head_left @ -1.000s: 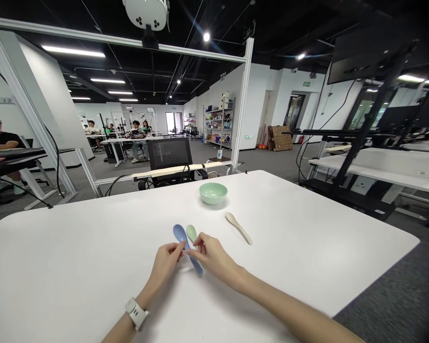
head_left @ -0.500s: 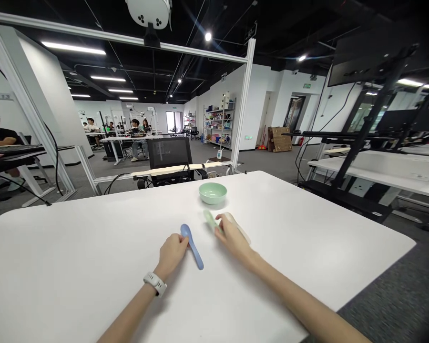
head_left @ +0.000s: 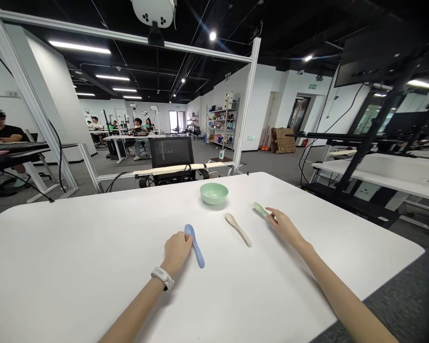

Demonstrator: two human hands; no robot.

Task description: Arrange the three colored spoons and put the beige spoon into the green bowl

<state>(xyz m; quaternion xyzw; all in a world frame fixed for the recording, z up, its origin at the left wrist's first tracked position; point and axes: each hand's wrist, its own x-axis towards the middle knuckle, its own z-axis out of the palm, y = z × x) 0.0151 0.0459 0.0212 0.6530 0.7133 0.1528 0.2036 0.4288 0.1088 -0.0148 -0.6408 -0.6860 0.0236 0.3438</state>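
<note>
- The left hand (head_left: 178, 249), fingers curled narrow, pinches the blue spoon (head_left: 199, 255) just below its bowl end.
- The right hand (head_left: 284, 226) appears to grip the green spoon (head_left: 259, 208) by its handle, though the fingers hide most of it.
- Between the two hands, the cream spoon (head_left: 238, 229) lies slantwise on the white counter (head_left: 93, 247), untouched.
- The green bowl (head_left: 214, 194) stands upright beyond the cream spoon, near the far edge.
</note>
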